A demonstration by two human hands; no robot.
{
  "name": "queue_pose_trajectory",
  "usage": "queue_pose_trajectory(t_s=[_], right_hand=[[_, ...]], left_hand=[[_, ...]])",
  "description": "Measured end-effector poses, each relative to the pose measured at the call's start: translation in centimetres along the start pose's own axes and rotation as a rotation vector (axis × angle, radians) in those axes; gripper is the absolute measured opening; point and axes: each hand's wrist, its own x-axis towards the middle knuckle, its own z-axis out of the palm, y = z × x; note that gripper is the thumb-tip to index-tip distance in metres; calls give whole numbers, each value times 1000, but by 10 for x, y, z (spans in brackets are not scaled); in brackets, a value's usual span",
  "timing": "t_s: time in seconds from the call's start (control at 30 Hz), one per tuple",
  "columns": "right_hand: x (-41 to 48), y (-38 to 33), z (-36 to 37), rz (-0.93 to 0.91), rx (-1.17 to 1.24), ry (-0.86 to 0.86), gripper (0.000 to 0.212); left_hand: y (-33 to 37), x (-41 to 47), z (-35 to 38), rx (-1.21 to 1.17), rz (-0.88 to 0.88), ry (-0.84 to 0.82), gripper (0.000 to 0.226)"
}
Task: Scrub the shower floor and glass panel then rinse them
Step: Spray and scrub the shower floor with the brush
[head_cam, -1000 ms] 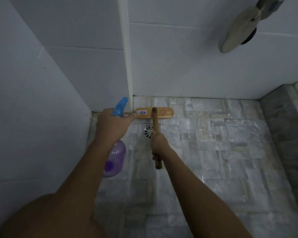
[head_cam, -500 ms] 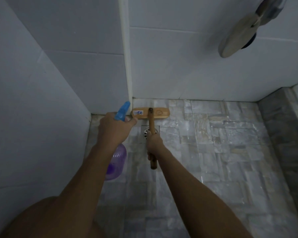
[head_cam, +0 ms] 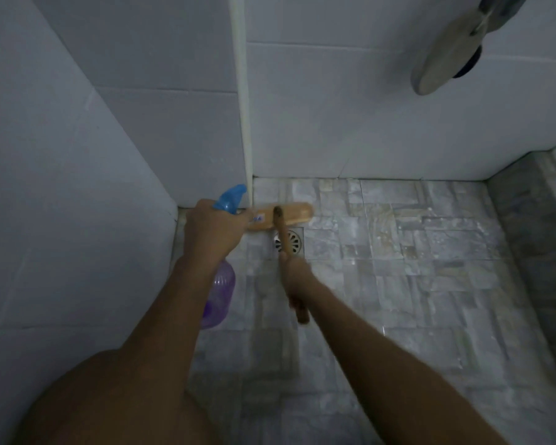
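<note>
Neck of spray bottle (head_cam: 220, 293) and left end of brush (head_cam: 291, 215) hidden behind left hand (head_cam: 214, 234). Shower head (head_cam: 446, 59) cut off by top edge. Brush label (head_cam: 258, 218) unreadable.

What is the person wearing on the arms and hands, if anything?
Nothing that shows. The left hand and right hand have no gloves, and above them there is no sleeve, watch or bracelet up to the picture's edge. The picture is too dim to tell about rings.

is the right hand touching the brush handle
Touching. The head view shows the right hand wrapped round the brush handle, which sticks out above and below the grip.
</note>
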Motion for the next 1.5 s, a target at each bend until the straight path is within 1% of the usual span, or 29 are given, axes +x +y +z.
queue_pose_trajectory(t_s=[0.07,0.13,0.2,0.3,0.37,0.43,0.5,0.6,0.67,0.73,0.87,0.97,1.1,1.2,1.3,1.4,1.5], right_hand=[[-42,30,28,74,108,-12,47],[-75,51,43,126,123,-47,42],[-83,58,43,143,141,-64,39],[-55,40,26,119,179,-33,37],[-24,14,6,91,241,-3,35],[11,-7,-16,63,220,26,33],[36,-17,-39,77,197,70,35],[43,-3,-71,149,332,157,42],[24,21,-84,195,376,197,37],[-2,57,-89,230,333,228,35],[-64,109,-76,233,205,209,31],[-84,116,-70,261,137,173,35],[-63,103,-75,250,70,192,50],[-44,84,-82,228,106,205,47],[-43,76,-84,222,141,184,43],[-59,86,-81,206,81,144,44],[-73,99,-76,222,-2,107,43]], left_hand=[[-1,2,0,1,-3,8,58],[-1,3,-1,-6,-11,7,48],[-3,5,0,1,-16,11,42],[-6,8,4,9,-12,6,46],[-7,9,6,6,-17,-2,48],[-7,9,9,9,-19,-21,47],[-9,8,12,29,-14,-40,54],[-15,7,24,58,-2,-76,74],[-16,3,34,78,10,-98,68],[-16,-4,45,111,31,-130,58],[-21,-17,67,155,49,-152,52],[-20,-20,76,122,21,-136,46],[-19,-17,77,87,36,-96,51],[-18,-17,72,98,87,-112,45],[-15,-17,67,107,119,-103,46],[-13,-13,66,94,104,-114,45],[-12,-8,69,71,69,-83,50]])
